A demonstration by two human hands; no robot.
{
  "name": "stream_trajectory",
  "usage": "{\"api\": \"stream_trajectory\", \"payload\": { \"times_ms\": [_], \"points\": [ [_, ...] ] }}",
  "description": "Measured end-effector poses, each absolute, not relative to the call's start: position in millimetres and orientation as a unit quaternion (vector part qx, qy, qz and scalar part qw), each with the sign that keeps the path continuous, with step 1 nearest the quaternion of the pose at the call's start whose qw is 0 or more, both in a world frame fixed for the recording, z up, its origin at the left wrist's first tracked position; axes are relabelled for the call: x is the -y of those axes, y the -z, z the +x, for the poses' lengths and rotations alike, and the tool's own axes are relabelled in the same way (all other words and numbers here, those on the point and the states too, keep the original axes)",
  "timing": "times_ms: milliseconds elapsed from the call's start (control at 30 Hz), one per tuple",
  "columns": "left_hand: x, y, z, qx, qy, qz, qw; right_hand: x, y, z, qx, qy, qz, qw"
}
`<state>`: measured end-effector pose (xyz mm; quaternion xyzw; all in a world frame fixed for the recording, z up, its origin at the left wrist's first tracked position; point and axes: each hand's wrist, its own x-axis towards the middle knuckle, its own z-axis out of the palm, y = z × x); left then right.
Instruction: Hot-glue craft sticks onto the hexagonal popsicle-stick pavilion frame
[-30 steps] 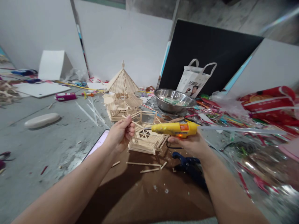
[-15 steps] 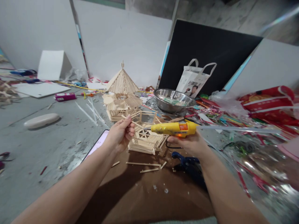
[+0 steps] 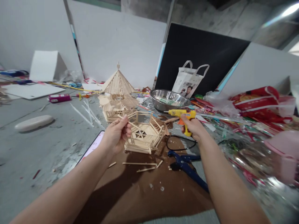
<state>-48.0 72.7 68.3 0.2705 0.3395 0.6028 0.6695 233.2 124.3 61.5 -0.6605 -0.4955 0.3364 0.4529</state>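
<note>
Between thumb and fingers, my left hand pinches a thin wooden stick that points over the left side of a low wooden-stick frame. My right hand is closed round the handle of a yellow hot glue gun, its nozzle facing left, with a long clear glue stick out of its back. The gun is to the right of the frame and apart from it. Behind the frame stands a stick-built pavilion model with a pointed roof. Loose sticks lie in front on brown board.
Blue cutters lie near my right forearm, beside the gun's black cord. A phone is left of the frame. Behind are a steel bowl and a white bag. Litter and a pink lidded container are at right.
My right hand has carried the glue gun right and back, away from the stick in my left hand. The gun's handle now shows. My left hand still holds the stick above the frame.
</note>
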Motion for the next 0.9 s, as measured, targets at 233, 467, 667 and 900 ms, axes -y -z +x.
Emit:
{"api": "stream_trajectory", "payload": {
  "times_ms": [233, 467, 667, 900],
  "points": [
    [-70, -64, -43, -0.352, -0.599, 0.282, 0.662, -163, -19, 232, 0.498, -0.296, -0.735, 0.353],
    [-61, -68, -41, -0.359, -0.594, 0.272, 0.667, -166, -15, 237, 0.520, -0.149, -0.785, 0.301],
    [-38, -53, -31, -0.370, -0.609, 0.245, 0.657, -114, -52, 220, 0.596, -0.061, -0.731, 0.327],
    [-17, -32, -11, -0.390, -0.615, 0.200, 0.655, -43, -76, 143, 0.825, -0.018, -0.419, 0.378]
  ]
}}
